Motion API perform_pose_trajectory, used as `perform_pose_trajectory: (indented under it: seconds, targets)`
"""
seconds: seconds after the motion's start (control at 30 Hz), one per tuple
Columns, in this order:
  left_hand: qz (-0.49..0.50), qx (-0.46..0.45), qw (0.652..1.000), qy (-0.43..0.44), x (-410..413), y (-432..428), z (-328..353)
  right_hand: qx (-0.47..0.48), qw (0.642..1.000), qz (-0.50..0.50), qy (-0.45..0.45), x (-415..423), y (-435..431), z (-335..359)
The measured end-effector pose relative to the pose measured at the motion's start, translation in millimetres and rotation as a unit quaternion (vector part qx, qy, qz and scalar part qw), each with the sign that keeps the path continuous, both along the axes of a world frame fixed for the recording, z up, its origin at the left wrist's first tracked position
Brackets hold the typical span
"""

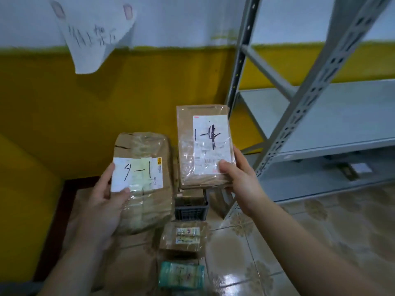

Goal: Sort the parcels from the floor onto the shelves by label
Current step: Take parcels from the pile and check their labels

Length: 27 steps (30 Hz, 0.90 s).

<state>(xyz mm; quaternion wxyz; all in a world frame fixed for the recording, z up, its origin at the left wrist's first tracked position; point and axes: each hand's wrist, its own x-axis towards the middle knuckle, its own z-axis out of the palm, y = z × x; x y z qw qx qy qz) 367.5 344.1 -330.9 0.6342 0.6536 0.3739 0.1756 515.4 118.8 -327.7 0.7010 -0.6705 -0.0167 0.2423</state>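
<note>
Head view:
- Left hand (106,201) grips brown parcel marked 9-1 (143,146), thumb on white label; parcel held above floor (277,242), left side.
- Right hand (239,178) grips brown parcel marked 1-4 (186,129), thumb on label's lower edge; parcel upright, just right of first, not touching.
- Grey metal shelves (342,116) at right.
- On floor below hands: dark crate (191,210), small brown parcel (183,236), green packet (181,276) nearest.
- Handwritten paper (94,33) on far wall.
</note>
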Motion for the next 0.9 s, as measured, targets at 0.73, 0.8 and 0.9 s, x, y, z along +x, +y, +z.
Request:
perform_pose_trajectory:
  seconds: [0.73, 0.8, 0.9]
  targets:
    - [-0.232, -0.128, 0.952, -0.151, -10.7, -432.7, 105.1, 0.033, 0.957, -0.259, -0.129, -141.8, -477.1, 106.8]
    - [-0.255, -0.126, 0.946, -0.154, 2.8, -457.9, 111.6, 0.038, 0.95, -0.285, -0.126, -140.7, -500.6, 107.1]
    - [-0.279, -0.134, 0.938, -0.157, 28.2, -487.4, 115.3, 0.039, 0.942, -0.31, -0.12, -128.2, -524.7, 105.3]
